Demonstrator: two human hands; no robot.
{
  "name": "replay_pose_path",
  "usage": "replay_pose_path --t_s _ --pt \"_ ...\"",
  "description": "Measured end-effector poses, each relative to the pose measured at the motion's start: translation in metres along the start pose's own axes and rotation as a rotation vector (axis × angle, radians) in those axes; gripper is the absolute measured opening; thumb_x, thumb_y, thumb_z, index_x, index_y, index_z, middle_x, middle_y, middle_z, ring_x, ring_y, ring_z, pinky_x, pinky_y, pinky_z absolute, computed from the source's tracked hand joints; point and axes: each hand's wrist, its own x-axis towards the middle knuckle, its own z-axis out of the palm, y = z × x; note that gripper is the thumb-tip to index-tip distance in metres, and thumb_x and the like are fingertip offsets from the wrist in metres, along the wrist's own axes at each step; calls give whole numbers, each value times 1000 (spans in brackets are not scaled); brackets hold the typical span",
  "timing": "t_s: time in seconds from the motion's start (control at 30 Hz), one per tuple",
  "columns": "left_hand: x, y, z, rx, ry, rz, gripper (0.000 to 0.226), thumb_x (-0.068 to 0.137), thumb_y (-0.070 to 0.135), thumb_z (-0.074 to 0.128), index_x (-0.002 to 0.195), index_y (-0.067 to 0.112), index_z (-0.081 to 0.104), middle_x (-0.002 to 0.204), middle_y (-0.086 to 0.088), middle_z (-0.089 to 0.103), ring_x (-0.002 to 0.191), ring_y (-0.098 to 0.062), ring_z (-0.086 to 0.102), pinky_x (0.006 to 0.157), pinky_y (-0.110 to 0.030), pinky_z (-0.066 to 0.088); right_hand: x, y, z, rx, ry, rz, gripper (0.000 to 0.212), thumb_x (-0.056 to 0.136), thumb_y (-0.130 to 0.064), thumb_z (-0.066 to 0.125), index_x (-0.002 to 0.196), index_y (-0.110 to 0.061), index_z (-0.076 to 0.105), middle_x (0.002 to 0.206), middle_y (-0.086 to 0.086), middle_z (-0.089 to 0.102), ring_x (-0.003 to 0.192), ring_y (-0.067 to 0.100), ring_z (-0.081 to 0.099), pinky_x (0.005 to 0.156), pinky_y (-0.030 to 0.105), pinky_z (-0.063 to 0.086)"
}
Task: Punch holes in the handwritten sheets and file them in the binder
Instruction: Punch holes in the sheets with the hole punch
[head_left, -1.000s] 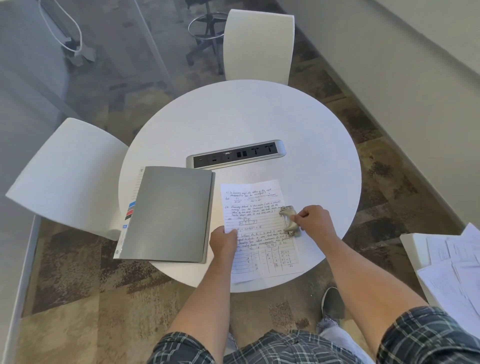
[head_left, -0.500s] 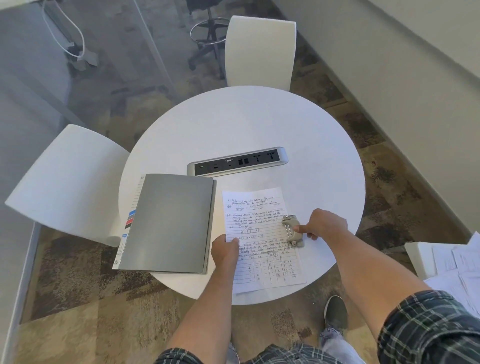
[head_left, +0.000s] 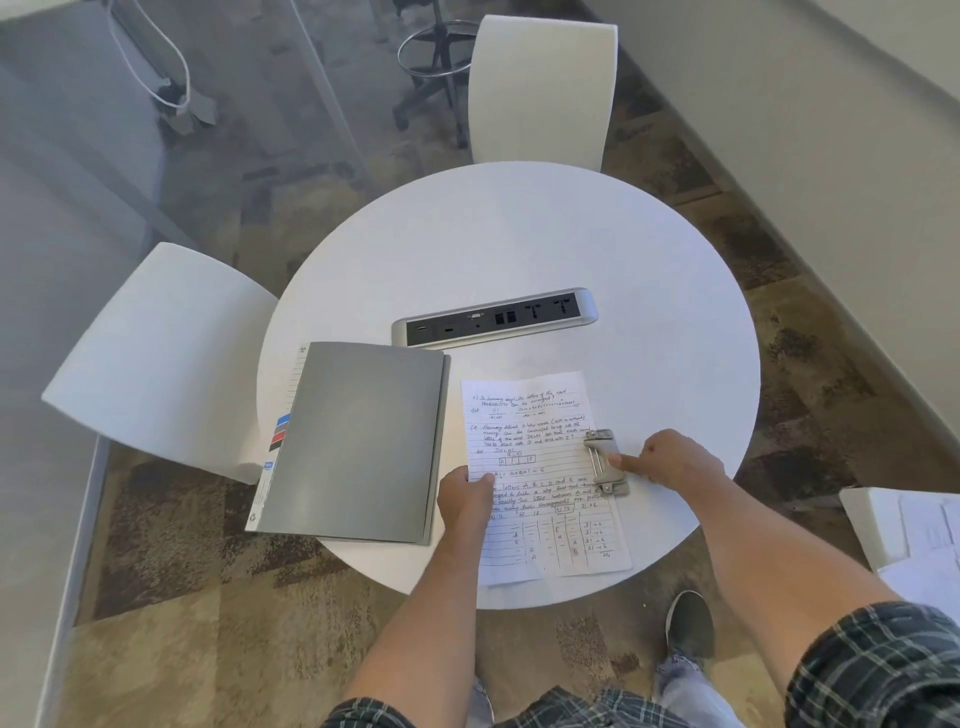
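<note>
Paper is the thing that decides how this step goes: the handwritten sheets (head_left: 540, 467) are thin, light and limp, lying flat near the near edge of the round table (head_left: 519, 249), with their bottom edge hanging a little past that edge. They look like more than 1 sheet, since a second corner shows at the bottom, so they could slide against each other unless pinned. The left hand (head_left: 464, 499) lies on the sheets' left edge with its fingers curled and the thumb pressing down on the paper, holding it flat rather than lifting it. The right hand (head_left: 675, 462) is loosely closed, with 1 finger stretched out to touch the metal hole punch (head_left: 605, 462), which sits over the sheets' right edge; it grips nothing. The punch looks small, rigid and fairly heavy for its size, and its smooth metal could skid on the slick white top, so a firm press straight down on its lever would suit better than a sideways push. Whether the paper is fully seated in the punch slot cannot be told. The grey binder (head_left: 358, 441) lies closed just beside the sheets to the left, near the table's left edge; its stiff cover is best opened from its free right edge.
</note>
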Motion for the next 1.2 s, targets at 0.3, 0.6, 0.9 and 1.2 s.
replay_pose_path --t_s 0.3,0.6,0.9,1.2 --pt "-4 1 0 -4 1 9 18 92 11 65 75 12 59 76 -2 66 62 -16 54 57 -25 43 -23 9 16 158 143 -229 33 92 -56 65 81 -25 66 87 -7 71 69 14 63 62 32 46" --pt "-5 -2 -2 -13 -10 29 15 92 11 64 78 10 61 74 -1 64 61 -16 51 57 -27 42 -27 27 -10 135 256 -80 33 94 -56 62 80 -27 66 75 -8 68 70 15 65 61 33 51" --pt "-5 0 -1 1 -59 3 17 94 6 59 78 11 55 78 -2 60 62 -14 47 55 -24 36 -22 25 -19 23 396 118 35 99 -55 52 91 -23 67 80 -1 69 74 23 67 73 38 58" --pt "-13 14 15 -55 -155 -48 21 86 -3 47 74 14 44 66 1 49 61 -18 37 57 -27 31 -24 27 -14 61 586 90 31 99 -37 60 121 -15 57 114 10 64 93 36 69 77 45 58"
